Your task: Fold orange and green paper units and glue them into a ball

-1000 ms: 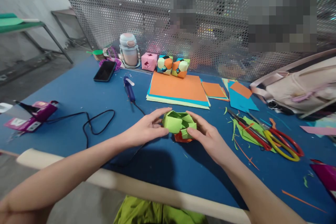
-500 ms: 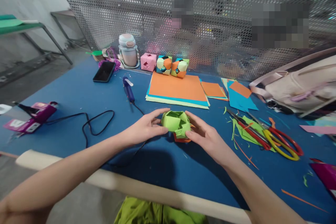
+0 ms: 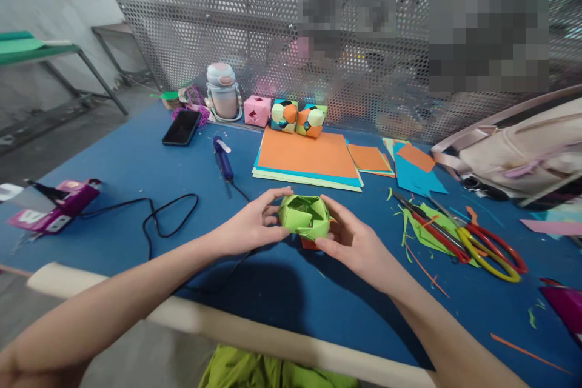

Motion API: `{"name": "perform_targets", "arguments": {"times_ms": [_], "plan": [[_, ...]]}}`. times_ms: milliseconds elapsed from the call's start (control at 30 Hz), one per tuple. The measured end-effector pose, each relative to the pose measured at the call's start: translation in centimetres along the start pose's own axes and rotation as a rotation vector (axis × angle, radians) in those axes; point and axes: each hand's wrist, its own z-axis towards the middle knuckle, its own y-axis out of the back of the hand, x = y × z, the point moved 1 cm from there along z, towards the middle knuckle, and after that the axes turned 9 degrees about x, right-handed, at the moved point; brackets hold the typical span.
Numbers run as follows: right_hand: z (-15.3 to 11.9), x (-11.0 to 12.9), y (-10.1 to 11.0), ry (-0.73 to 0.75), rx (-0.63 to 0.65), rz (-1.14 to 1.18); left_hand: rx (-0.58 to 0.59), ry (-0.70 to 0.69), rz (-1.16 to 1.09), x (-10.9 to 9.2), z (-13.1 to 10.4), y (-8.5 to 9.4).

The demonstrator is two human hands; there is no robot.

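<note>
- Being held between the left hand [image 3: 252, 222] and the right hand [image 3: 357, 244] is a green folded-paper ball [image 3: 300, 220], at the front middle of the blue table [image 3: 131, 163]; orange paper [image 3: 310, 244] shows just beneath it.
- Fingers are partly curled on both hands, neither spread wide nor closed tight, with the ball gripped by its sides.
- A rounded shell has largely been formed, it seems; gaps are left at its top, and whether the orange part is attached cannot be told.
- Behind, a pink paper cube [image 3: 257, 111] appears fully shaped.
- The glue gun [image 3: 223, 160] and yellow-handled scissors [image 3: 464, 239] are left untouched.
</note>
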Motion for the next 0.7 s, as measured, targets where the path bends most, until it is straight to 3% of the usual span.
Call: {"name": "perform_targets", "arguments": {"times_ms": [200, 433, 700], "plan": [[0.23, 0.40, 0.35, 0.008, -0.007, 0.005, -0.068, 0.090, 0.075, -0.43, -0.18, 0.17], [-0.21, 0.22, -0.06, -0.006, 0.028, -0.022, -0.071, 0.068, 0.149, -0.45, -0.18, 0.14], [-0.46, 0.23, -0.41, -0.023, -0.003, -0.127, -0.061, 0.062, 0.074, -0.60, -0.13, -0.21]]}}
